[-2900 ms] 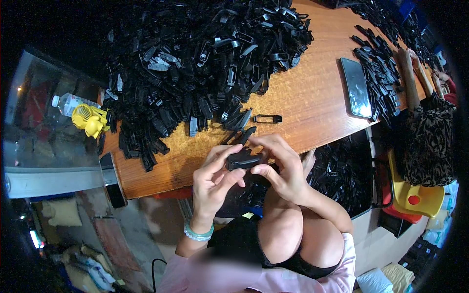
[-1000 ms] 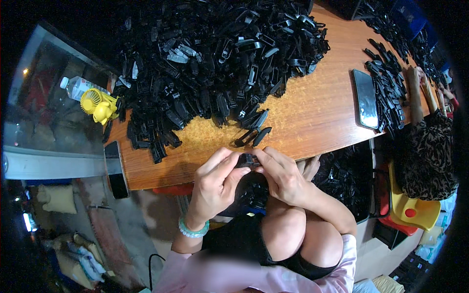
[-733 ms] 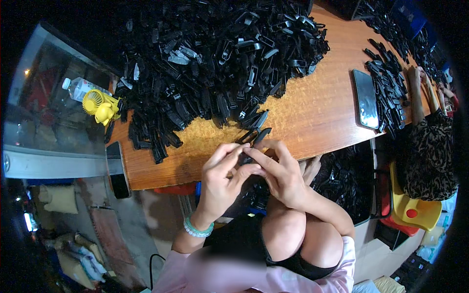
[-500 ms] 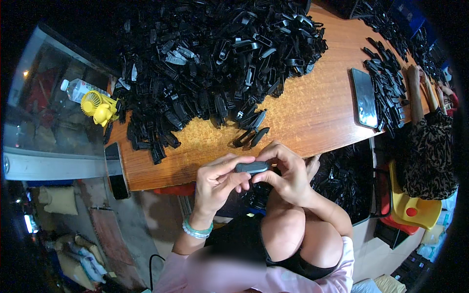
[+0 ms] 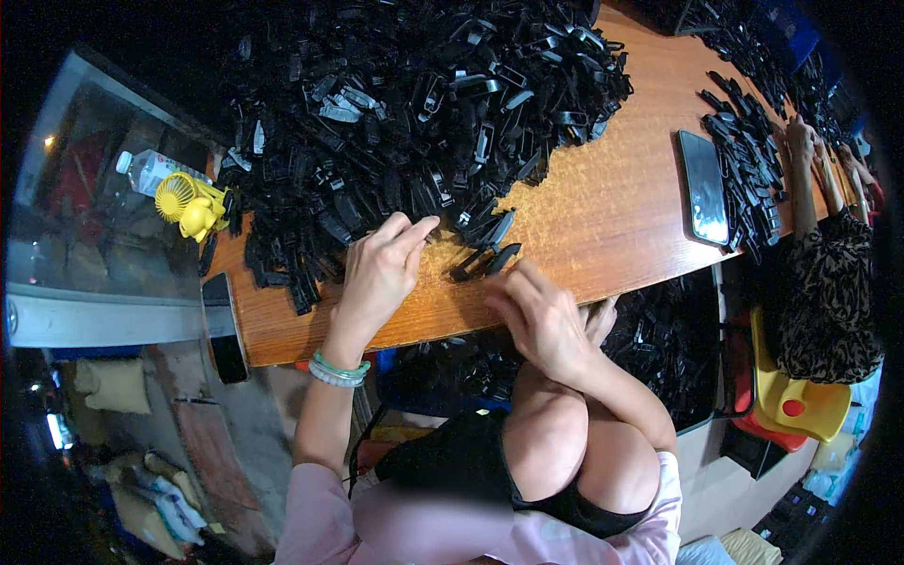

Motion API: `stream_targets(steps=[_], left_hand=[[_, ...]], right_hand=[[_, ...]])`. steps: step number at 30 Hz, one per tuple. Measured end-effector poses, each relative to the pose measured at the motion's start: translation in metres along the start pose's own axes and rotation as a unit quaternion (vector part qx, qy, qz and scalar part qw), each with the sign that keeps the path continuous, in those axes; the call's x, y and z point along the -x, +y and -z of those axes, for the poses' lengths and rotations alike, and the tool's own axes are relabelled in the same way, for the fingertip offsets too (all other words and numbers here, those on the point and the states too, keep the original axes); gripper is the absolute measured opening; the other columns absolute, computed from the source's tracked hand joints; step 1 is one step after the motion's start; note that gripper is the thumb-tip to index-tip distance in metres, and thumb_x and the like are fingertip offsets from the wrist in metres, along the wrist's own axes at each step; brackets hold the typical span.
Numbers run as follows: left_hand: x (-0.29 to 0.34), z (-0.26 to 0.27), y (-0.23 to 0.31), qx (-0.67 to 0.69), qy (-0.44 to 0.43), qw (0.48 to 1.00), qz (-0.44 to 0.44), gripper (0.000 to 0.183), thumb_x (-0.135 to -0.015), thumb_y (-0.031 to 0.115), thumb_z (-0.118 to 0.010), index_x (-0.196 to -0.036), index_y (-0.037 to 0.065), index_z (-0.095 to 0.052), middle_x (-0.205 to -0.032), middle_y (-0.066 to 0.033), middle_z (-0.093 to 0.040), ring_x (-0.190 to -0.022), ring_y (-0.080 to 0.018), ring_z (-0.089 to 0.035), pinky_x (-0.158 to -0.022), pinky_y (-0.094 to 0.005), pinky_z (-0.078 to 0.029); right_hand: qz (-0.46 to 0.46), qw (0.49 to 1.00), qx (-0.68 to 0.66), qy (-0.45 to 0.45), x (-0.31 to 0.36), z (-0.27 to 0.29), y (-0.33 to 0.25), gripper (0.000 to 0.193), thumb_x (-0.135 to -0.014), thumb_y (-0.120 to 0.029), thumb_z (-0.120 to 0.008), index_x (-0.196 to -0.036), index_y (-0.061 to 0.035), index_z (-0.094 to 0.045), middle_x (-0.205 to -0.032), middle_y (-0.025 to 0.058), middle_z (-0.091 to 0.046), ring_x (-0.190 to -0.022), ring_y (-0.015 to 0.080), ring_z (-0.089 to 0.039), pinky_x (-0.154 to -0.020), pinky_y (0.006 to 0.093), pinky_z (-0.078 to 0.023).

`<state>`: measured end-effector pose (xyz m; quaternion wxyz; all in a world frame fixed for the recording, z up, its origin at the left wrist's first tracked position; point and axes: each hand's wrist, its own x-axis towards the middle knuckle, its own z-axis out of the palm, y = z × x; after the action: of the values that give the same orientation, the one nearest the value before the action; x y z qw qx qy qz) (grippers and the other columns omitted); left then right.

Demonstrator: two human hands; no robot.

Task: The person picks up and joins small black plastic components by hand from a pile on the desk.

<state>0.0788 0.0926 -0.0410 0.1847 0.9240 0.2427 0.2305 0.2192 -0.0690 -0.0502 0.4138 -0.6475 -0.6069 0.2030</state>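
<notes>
My left hand reaches over the table to the near edge of a large heap of black plastic clip-like parts. Its fingers are curled together at the heap, and whatever they pinch is hidden. Green and pale beaded bracelets circle that wrist. My right hand hovers at the table's front edge, its fingers bent and blurred by motion; no part shows in it. Just beyond its fingertips lie a few loose black parts, apart from the heap.
Below the table edge sits a dark bin of black parts. A phone lies beside a smaller pile; another phone rests at the left corner near a yellow fan and bottle. At right, another person's arms work.
My hands have moved apart; the dark part held between them is out of sight. My left hand has gone forward to the heap, while my right has shifted only slightly.
</notes>
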Motion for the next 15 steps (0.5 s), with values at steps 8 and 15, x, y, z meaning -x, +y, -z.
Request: stream_targets(steps=[8,15], left_hand=[[0.03,0.004,0.024,-0.053,-0.005,0.998,-0.031,0.024,-0.072,-0.001,-0.068,-0.094,0.002,-0.061,-0.083,-0.0084,-0.056,-0.066,-0.0238,-0.059,-0.059,-0.0347,-0.048],[0.05,0.008,0.034,0.346,0.123,0.913,0.178,0.022,-0.077,-0.003,-0.065,-0.097,0.0,-0.057,-0.093,-0.0098,-0.059,-0.086,-0.0197,-0.06,-0.079,-0.0305,-0.047]], right_hand=[[0.08,0.963,0.239,0.095,-0.006,0.003,0.014,0.025,-0.072,-0.002,-0.055,-0.097,-0.0008,-0.057,-0.09,0.0126,-0.05,-0.081,0.0293,-0.05,-0.065,0.0374,-0.043],[0.065,0.979,0.164,0.099,-0.001,0.013,0.013,0.017,-0.072,-0.007,-0.066,-0.083,-0.0017,-0.054,-0.088,0.0125,-0.051,-0.079,0.0273,-0.05,-0.065,0.0362,-0.041]])
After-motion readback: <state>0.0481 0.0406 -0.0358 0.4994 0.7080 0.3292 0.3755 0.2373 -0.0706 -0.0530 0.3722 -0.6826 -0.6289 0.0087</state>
